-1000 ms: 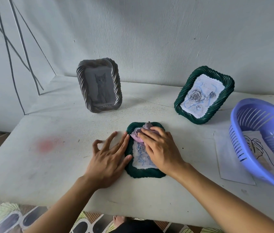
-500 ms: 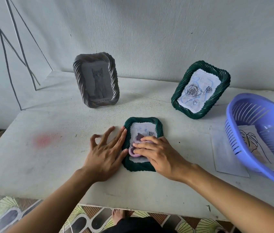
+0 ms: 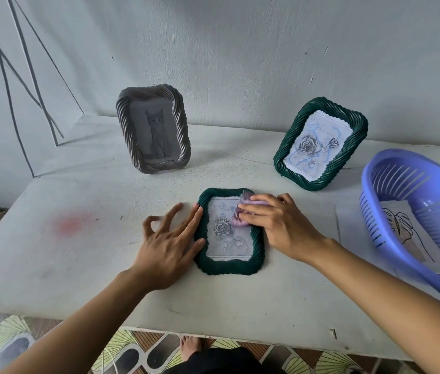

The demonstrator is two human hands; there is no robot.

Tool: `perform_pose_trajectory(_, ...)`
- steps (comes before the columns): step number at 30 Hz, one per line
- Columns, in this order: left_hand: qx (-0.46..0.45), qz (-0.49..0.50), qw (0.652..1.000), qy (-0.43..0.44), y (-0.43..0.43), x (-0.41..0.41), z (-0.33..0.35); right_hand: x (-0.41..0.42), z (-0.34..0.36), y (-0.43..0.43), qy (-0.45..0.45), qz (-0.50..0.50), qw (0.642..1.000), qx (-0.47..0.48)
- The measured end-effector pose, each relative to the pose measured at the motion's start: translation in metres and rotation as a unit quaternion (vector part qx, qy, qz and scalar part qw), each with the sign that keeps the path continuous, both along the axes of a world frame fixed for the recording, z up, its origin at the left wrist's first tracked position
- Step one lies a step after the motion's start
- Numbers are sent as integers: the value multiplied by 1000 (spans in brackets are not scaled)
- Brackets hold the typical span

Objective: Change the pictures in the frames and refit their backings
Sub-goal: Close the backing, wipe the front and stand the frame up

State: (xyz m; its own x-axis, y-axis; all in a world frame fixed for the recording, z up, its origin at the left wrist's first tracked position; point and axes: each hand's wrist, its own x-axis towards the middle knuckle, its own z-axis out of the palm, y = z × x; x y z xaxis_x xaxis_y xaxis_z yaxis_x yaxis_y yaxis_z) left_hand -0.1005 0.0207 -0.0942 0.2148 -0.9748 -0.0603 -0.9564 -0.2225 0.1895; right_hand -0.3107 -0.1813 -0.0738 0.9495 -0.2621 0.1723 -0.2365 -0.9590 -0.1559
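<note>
**Light frame, delicate face: brace the rim, press softly**

At ten o'clock from the middle of the worktop (image 3: 78,265), a grey frame (image 3: 159,166) with a cat picture stands upright near the wall. The left hand (image 3: 170,238) lies flat, its fingers spread and mostly straight, with the fingertips against the nine o'clock rim of the flat green frame (image 3: 229,267). This frame lies face up at the centre and shows a rose print. It looks light enough to skate on the smooth top, so bracing it by the rim suits it. The ribbed border gives a sure hold, while the face probably marks or cracks under hard pressure.

A soft lilac cloth (image 3: 243,211) is bunched on the frame's one o'clock corner. The right hand (image 3: 281,225) presses it there with nearly straight fingers, and its thumb is hidden. At two o'clock a second green frame (image 3: 347,155) leans on its stand. At three o'clock a loose sheet (image 3: 353,225) lies beside a purple basket (image 3: 375,211), which holds a line drawing (image 3: 407,233). The drawing is thin paper and would crease easily.
</note>
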Motion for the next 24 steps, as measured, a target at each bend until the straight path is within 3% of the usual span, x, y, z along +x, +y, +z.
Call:
perform_pose_trajectory(8,-2,-5,1000,-2,-1,0,0,56,-13,26,-39,-71,997,18)
perform_pose_trajectory(16,-9,1,1000,-21,0,0,-3,27,-14,44,-25,69,993,97)
perform_pose_trajectory(19,-7,-5,1000,-12,0,1,-2,1,-9,39,0,117,989,90)
perform_pose_trajectory(24,-7,-2,1000,-6,0,1,-2,-19,2,20,15,115,992,49)
